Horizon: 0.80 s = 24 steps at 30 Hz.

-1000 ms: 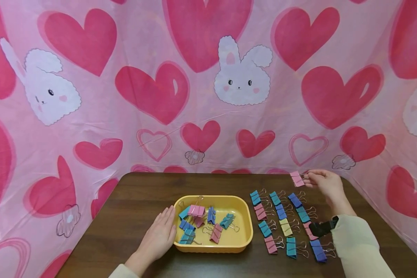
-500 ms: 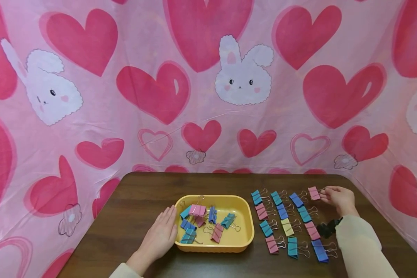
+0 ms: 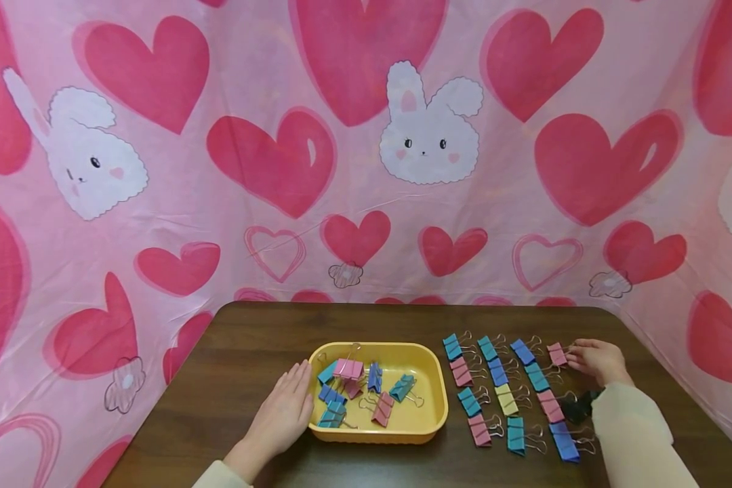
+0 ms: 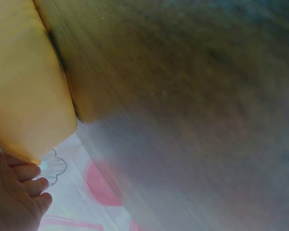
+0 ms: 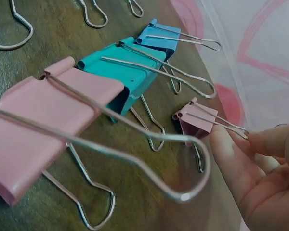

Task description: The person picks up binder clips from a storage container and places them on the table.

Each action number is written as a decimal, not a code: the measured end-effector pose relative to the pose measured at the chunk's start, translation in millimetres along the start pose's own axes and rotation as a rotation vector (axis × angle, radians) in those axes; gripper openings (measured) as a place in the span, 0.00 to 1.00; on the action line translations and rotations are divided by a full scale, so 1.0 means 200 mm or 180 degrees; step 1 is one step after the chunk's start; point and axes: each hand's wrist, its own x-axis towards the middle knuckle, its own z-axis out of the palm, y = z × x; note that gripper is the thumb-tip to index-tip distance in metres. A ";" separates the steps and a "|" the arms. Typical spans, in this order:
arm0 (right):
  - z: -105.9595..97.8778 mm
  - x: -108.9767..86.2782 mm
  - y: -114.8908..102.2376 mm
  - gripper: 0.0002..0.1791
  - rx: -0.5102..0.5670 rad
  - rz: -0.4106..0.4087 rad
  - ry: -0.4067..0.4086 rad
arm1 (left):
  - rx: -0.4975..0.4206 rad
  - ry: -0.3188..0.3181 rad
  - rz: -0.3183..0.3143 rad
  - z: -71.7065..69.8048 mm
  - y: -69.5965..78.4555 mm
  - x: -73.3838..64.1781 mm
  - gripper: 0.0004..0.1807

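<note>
A small pink binder clip [image 3: 557, 354] is pinched by its wire handle between the thumb and fingers of my right hand [image 3: 599, 360], at the far right end of the back row. In the right wrist view that pink clip [image 5: 198, 118] is at or just above the table, apart from the teal clip [image 5: 123, 67] and blue clip [image 5: 159, 34]. My left hand [image 3: 278, 411] lies with straight fingers along the left wall of a yellow tray [image 3: 378, 437]. The left wrist view shows its fingers [image 4: 31, 185] against the tray's side [image 4: 29, 77].
Binder clips in blue, teal, pink and yellow stand in three columns right of the tray, such as a yellow clip [image 3: 506, 400] and a blue clip [image 3: 564, 442]. Several more lie in the tray, including a teal clip [image 3: 402, 386]. A patterned cloth [image 3: 354, 203] hangs behind the brown table [image 3: 262, 332].
My right hand has carried the pink clip rightward, then down and toward me, to a spot right of the third column's back clip. The left hand has stayed at the tray.
</note>
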 end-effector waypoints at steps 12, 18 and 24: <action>-0.02 0.04 0.06 0.31 -0.0184 -0.0420 -0.0853 | -0.0012 0.0088 0.0062 0.00 0.00 -0.01 0.26; -0.03 0.01 0.04 0.31 -0.0154 -0.0428 -0.0569 | -0.0014 0.0091 0.0069 0.00 0.00 -0.01 0.27; -0.03 0.03 0.01 0.30 0.0320 -0.0543 0.0181 | -0.0005 0.0086 0.0060 0.00 0.00 0.00 0.27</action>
